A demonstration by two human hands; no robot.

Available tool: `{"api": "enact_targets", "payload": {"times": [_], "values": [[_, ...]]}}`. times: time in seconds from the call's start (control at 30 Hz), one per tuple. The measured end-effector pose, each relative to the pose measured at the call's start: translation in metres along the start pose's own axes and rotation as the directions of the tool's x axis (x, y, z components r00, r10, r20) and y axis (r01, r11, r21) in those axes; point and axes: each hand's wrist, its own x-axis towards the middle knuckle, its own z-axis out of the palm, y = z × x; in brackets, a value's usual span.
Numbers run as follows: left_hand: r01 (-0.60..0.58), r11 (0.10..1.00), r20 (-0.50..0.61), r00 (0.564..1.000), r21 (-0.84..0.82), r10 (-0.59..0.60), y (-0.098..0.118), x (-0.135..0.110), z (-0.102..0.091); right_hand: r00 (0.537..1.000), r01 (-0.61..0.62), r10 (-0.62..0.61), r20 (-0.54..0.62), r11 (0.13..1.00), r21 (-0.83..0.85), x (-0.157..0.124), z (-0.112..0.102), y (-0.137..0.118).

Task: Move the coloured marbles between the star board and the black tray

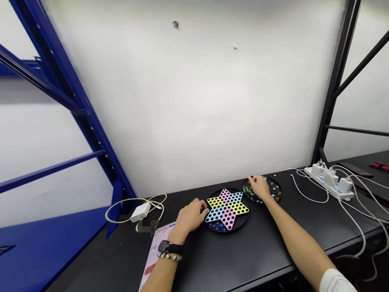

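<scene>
A Chinese checkers board [227,209], star-shaped with pink, yellow and blue points full of holes, sits in a round black tray [242,222]. Blue marbles [216,226] lie in that tray by the board's lower left. My left hand [191,215] is at the tray's left rim, fingers curled together by the star's left side; what they hold, if anything, is hidden. Over a second round black tray [281,194] with many-coloured marbles [275,187], my right hand [259,186] reaches down with bent, closed fingers. Its fingertips are too small to show what is in them.
A phone with a lit screen [158,247] lies under my left forearm. Left of it are a white charger [140,212] and its looped cable. A power strip [330,184] with plugs and trailing white cables stands at the right. A white wall [197,101] rises behind the black table [258,247].
</scene>
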Motion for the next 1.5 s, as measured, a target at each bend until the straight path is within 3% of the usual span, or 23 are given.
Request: {"api": "enact_targets", "payload": {"times": [0.13,0.23,0.33,0.43,0.5,0.63,0.73,0.93,1.07,1.2,1.37,1.5], "values": [[-0.023,1.0,0.056,0.998,-0.01,0.024,0.001,0.0,0.005,0.997,-0.056,0.065,0.037,0.977,-0.208,0.006,-0.003,0.016],[-0.037,0.999,0.048,0.998,0.002,0.037,0.001,0.0,0.003,1.0,0.021,-0.017,0.019,0.969,-0.247,0.005,0.0,0.01],[-0.013,1.0,-0.008,1.0,0.005,0.013,0.002,-0.002,-0.002,0.99,0.131,-0.136,-0.017,0.973,-0.192,-0.002,0.004,-0.005],[-0.013,0.996,-0.112,0.994,-0.084,0.003,0.008,-0.004,-0.007,0.966,0.246,-0.244,0.086,0.969,-0.01,-0.017,0.012,-0.027],[-0.067,0.985,-0.175,0.984,-0.16,0.039,0.016,-0.005,-0.008,0.917,0.312,-0.336,0.215,0.94,0.137,-0.031,0.021,-0.043],[-0.157,0.961,-0.239,0.966,-0.227,0.102,0.033,-0.008,-0.006,0.762,0.385,-0.514,0.395,0.849,0.362,-0.059,0.038,-0.07],[-0.196,0.95,-0.249,0.959,-0.242,0.134,0.036,-0.008,-0.002,0.723,0.359,-0.547,0.422,0.819,0.447,-0.072,0.044,-0.078],[-0.308,0.916,-0.265,0.934,-0.259,0.239,0.035,-0.009,0.001,0.737,0.31,-0.515,0.437,0.833,0.458,-0.068,0.045,-0.074],[-0.274,0.934,-0.232,0.947,-0.231,0.22,0.036,-0.011,-0.002,0.886,0.353,-0.372,0.277,0.928,0.117,-0.044,0.032,-0.057],[-0.207,0.957,-0.006,0.978,-0.202,0.21,0.03,-0.012,-0.002,0.975,0.221,-0.205,0.091,0.947,-0.234,-0.015,0.013,-0.022],[-0.204,0.947,0.081,0.97,-0.25,0.23,0.024,-0.012,-0.001,0.999,0.035,-0.036,0.005,0.906,-0.421,0.003,0.003,0.014],[-0.216,0.937,0.102,0.962,-0.276,0.252,0.02,-0.012,-0.001,0.995,0.091,-0.069,0.071,0.925,-0.368,0.0,0.007,0.009]]}}
